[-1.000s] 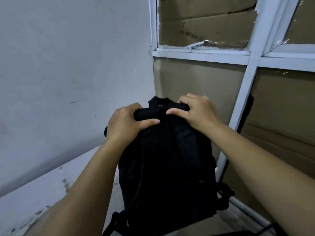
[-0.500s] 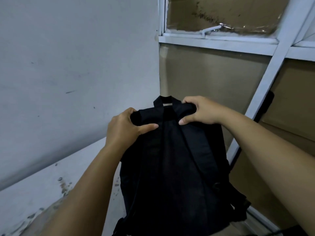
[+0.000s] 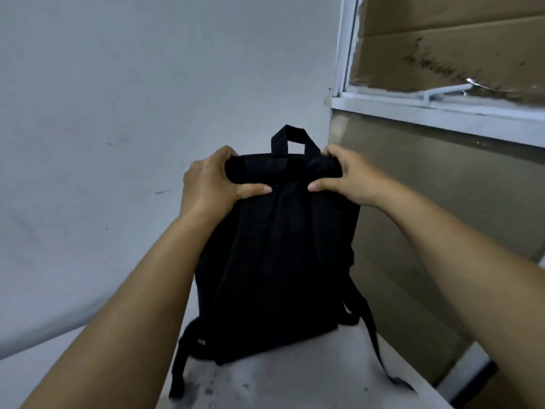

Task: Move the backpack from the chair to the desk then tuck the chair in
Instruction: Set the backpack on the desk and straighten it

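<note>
A black backpack [image 3: 280,261] stands upright on the white desk [image 3: 309,385], its strap side facing me and its carry loop sticking up at the top. My left hand [image 3: 215,184] grips the backpack's top left corner. My right hand [image 3: 345,175] grips the top right corner. Its shoulder straps trail loose onto the desk surface on both sides. The chair is out of view.
A grey wall [image 3: 118,113] runs along the desk's left side. On the right, a white window frame [image 3: 436,110] holds panes backed with brown cardboard [image 3: 457,39]. The backpack stands in the corner where they meet. The desk top is scuffed with dark marks.
The backpack has shifted left toward the corner and now rests with its base on the desk. Both hands keep their grip on its top, now spread to the two corners.
</note>
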